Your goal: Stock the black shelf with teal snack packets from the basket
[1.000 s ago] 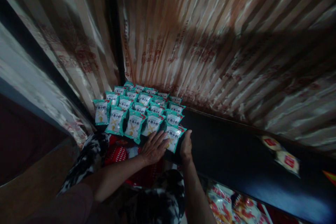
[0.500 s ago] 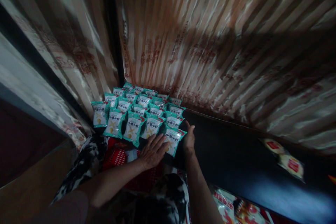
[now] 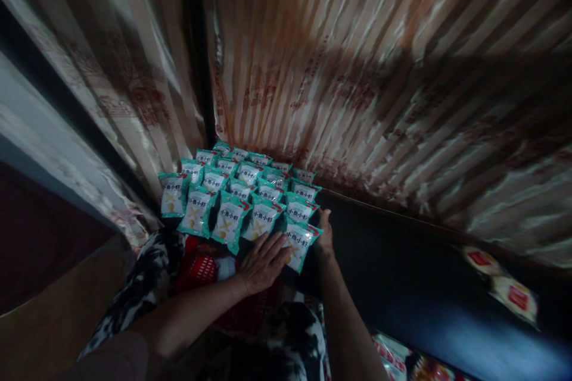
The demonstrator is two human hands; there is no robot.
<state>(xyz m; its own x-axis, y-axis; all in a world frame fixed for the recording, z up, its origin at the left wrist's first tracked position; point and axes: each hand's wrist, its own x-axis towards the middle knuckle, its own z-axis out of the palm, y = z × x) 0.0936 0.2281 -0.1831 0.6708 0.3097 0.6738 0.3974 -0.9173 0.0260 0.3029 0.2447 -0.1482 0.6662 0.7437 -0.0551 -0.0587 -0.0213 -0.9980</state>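
Observation:
Rows of small teal and white snack packets stand close together on a black surface. My left hand rests its outstretched fingers against the lower front of the right-most front packet. On the other side of that packet, my right hand is upright with its thumb side up, at the packet's right edge. Its fingers are partly hidden behind the packet, and no grip around it shows.
Wrinkled striped sheeting hangs behind and to the left, with a dark post at the corner. Two pale packets with red labels lie at the right. Red packaging is below the front row.
The view has shifted slightly, so the pale packets appear farther right. My right hand sits closer to the right-most front packet; my left hand stays at its front.

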